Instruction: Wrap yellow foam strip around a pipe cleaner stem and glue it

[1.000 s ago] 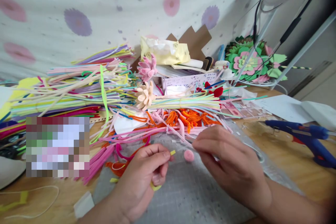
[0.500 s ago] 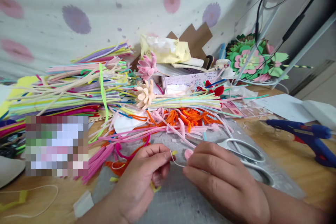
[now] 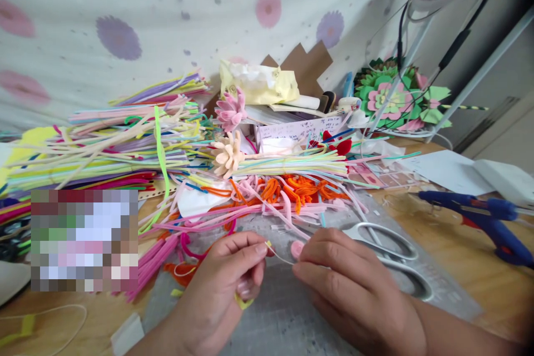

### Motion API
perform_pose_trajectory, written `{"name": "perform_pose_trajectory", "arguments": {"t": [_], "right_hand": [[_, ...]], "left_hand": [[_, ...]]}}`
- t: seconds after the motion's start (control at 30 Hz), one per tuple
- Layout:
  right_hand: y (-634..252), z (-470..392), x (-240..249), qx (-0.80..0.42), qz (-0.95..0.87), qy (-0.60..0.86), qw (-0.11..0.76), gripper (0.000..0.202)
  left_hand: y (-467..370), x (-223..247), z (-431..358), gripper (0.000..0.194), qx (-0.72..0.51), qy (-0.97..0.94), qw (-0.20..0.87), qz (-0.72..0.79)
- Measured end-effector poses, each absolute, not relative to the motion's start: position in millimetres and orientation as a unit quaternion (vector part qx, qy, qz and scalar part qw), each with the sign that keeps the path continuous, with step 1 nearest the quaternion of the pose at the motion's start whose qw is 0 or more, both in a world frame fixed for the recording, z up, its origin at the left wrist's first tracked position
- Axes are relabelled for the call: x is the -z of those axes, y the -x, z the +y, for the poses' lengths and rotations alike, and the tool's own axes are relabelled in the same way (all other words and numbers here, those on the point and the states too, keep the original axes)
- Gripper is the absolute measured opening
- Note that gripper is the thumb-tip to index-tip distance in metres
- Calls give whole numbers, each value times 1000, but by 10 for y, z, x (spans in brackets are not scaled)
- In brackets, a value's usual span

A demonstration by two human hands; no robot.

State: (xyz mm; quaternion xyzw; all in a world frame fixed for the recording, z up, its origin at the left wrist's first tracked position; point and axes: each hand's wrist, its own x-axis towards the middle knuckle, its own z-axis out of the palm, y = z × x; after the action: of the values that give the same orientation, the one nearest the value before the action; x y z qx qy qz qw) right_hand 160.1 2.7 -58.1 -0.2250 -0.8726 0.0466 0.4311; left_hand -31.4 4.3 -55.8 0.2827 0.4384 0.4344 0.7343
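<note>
A thin white string [image 3: 280, 257] runs from the fingertips of my left hand [image 3: 219, 292] to those of my right hand [image 3: 354, 283]. My left thumb and forefinger pinch its one end, where a small yellow piece [image 3: 268, 244] sticks out. Below the curled left fingers shows another yellow strip [image 3: 243, 302]; whether they hold it I cannot tell. With bent fingers, my right hand grips the string's other end, which is hidden there. A pink coiled disc [image 3: 296, 249] is just beyond the right fingertips; contact is unclear. Both hands are over the grey cutting mat [image 3: 275, 317].
Grey-handled scissors [image 3: 429, 283] lie behind my right hand. A blue glue gun [image 3: 479, 206] rests at the right. Orange pipe cleaners [image 3: 302, 189] and bundles of coloured ones [image 3: 104, 167] cover the back and left. A pixelated patch hides part of the left.
The string between my hands has gone from sagging to nearly straight. Both hands keep their grips with little movement, and the whole view has shifted slightly.
</note>
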Motion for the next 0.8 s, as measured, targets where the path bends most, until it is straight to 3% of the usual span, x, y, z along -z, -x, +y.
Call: {"name": "perform_pose_trajectory", "arguments": {"t": [0.47, 0.8], "right_hand": [[-1566, 7, 554, -64, -872, 264, 408, 17], [-1527, 13, 520, -248, -821, 295, 422, 10]], "left_hand": [[302, 517, 34, 15, -444, -327, 692, 465], [302, 528, 20, 13, -427, -361, 680, 474]]}}
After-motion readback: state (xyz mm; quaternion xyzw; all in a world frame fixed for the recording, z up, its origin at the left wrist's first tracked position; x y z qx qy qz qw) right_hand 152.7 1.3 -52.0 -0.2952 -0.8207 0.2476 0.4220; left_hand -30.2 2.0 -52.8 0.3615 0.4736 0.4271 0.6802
